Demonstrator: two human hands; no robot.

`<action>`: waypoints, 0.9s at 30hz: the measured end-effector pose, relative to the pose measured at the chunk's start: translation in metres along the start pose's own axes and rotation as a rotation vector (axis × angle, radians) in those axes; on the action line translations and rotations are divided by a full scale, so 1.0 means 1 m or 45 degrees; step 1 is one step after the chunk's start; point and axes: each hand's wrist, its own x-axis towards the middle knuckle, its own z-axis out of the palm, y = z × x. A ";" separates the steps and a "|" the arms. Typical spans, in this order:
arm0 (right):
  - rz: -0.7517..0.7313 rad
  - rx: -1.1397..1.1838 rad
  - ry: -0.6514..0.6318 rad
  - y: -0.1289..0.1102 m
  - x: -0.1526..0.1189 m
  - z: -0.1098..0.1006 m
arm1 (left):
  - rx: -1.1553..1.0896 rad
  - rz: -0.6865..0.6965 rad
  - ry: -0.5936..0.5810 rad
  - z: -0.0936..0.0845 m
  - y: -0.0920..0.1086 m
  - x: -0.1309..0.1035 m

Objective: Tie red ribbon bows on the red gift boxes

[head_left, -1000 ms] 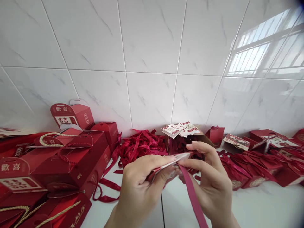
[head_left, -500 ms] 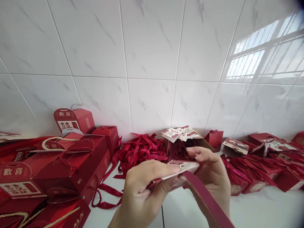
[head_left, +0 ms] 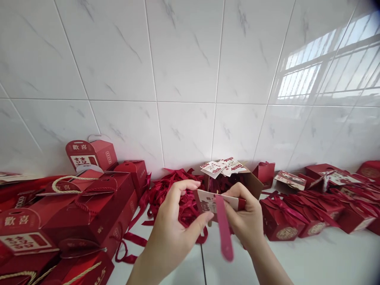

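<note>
A small flat red-and-white printed card box is held in front of me at mid-height. A dark red ribbon runs over its face and hangs down in front. My right hand pinches the box's right part, thumb near the ribbon. My left hand is at the box's left end, fingers curved apart, with the thumb tip near the lower edge and the index finger by the top corner; whether they press on it is hard to tell.
Red gift boxes are stacked at left. Tangled red ribbons lie by the wall, beside an open cardboard box with printed cards on top. Ribboned small red boxes stand at right.
The box has turned to show its printed face, and the ribbon now hangs down across it. My left hand has loosened and spread; my right hand has moved left and closed on the box's right part.
</note>
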 end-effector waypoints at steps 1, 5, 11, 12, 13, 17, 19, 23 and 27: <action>-0.086 -0.078 -0.012 0.001 0.001 -0.001 | -0.011 0.060 -0.066 -0.004 0.000 -0.001; -0.537 -0.238 -0.158 -0.003 0.002 -0.004 | -0.044 0.094 -0.162 -0.015 0.002 -0.002; -0.837 -0.327 -0.352 -0.007 -0.003 -0.007 | -0.079 -0.165 -0.483 -0.019 -0.002 0.004; -0.850 -0.350 -0.366 -0.007 -0.003 -0.007 | -0.081 -0.174 -0.506 -0.018 -0.003 0.004; -0.858 -0.373 -0.372 -0.006 -0.003 -0.007 | -0.078 -0.178 -0.500 -0.017 -0.003 0.004; -0.859 -0.418 -0.375 -0.005 -0.003 -0.007 | -0.079 -0.166 -0.440 -0.012 -0.002 0.003; -0.860 -0.415 -0.367 -0.006 -0.003 -0.007 | -0.099 -0.179 -0.420 -0.010 -0.001 0.003; -0.952 -0.418 -0.347 -0.009 -0.002 -0.009 | -0.203 -0.223 -0.407 -0.007 -0.001 0.007; -1.003 -0.430 -0.341 -0.010 -0.002 -0.010 | -0.232 -0.160 -0.424 -0.005 -0.006 0.010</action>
